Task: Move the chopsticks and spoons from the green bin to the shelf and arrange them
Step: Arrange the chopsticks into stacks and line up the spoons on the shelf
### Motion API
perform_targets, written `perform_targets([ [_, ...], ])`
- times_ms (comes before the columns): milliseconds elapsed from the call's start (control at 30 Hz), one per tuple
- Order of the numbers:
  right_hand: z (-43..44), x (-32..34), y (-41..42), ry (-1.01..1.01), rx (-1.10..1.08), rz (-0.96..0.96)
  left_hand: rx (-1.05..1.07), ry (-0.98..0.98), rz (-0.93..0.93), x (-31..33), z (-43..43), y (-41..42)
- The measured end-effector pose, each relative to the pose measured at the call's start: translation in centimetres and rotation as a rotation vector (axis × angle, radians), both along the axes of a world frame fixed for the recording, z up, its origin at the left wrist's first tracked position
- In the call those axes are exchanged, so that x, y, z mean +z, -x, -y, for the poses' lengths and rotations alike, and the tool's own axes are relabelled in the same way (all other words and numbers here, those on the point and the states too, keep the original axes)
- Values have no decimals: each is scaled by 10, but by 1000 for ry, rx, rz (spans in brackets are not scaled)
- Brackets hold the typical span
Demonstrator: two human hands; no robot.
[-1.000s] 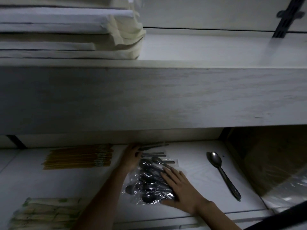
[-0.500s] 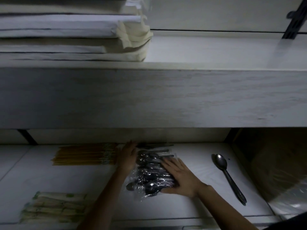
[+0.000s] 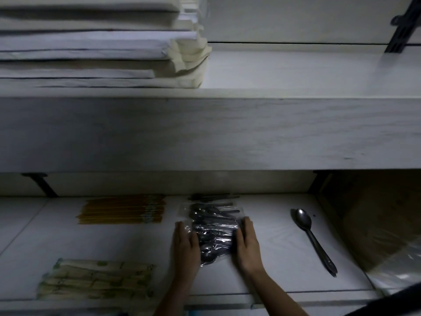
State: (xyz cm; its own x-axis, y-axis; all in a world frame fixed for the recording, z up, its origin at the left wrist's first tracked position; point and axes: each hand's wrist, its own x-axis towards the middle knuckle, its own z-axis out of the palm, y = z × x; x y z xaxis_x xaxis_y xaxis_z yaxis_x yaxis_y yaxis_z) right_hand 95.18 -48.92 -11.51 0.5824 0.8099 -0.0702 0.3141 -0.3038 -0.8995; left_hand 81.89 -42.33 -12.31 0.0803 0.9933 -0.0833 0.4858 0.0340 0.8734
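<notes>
Left hand (image 3: pixel 185 245) and right hand (image 3: pixel 247 245) flat, apparently against either side of bagged spoons (image 3: pixel 214 231) on the shelf (image 3: pixel 273 265).

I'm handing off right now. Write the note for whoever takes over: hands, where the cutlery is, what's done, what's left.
Left hand: open, flat against the left side of the bagged spoons.
Right hand: open, flat against the bag's right side.
On the lower shelf: yellow chopsticks back left, wrapped chopsticks front left, loose spoon right, lying askew.
Done: all these are on the shelf.
Left: square the bag, straighten the loose spoon; green bin is out of view, so check it.
</notes>
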Motion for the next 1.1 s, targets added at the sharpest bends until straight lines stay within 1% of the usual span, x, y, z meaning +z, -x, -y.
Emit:
perform_targets([
  [133, -1, 12, -9, 16, 27, 21, 1, -25, -20, 12, -5, 3],
  [200, 9, 21, -24, -7, 1, 112, 11, -112, -56, 16, -7, 6],
  [267, 27, 26, -48, -39, -88, 249, 1, -224, -59, 23, -7, 9],
  [333, 49, 27, -78, -18, -226, 362, -53, -331, -61, 29, -4, 10],
  [400, 72, 24, -108, 100, -354, 445, -136, -406, -61, 32, 0, 7],
  [433, 82, 23, -119, 165, -385, 465, -185, -429, -66, 32, 2, 6],
  [533, 103, 19, -137, 317, -342, 407, -296, -458, -118, 30, 10, 0],
  [567, 106, 16, -138, 317, -312, 404, -319, -478, -132, 28, 12, -3],
  [633, 108, 8, -139, 260, -279, 462, -357, -512, -156, 26, 17, -6],
  [733, 101, 2, -132, 217, -260, 503, -371, -532, -203, 26, 25, -11],
  [900, 79, 3, -118, 168, -223, 495, -367, -554, -197, 30, 39, -15],
  [1100, 50, 5, -102, 210, -162, 499, -292, -462, -197, 24, 44, 0],
])
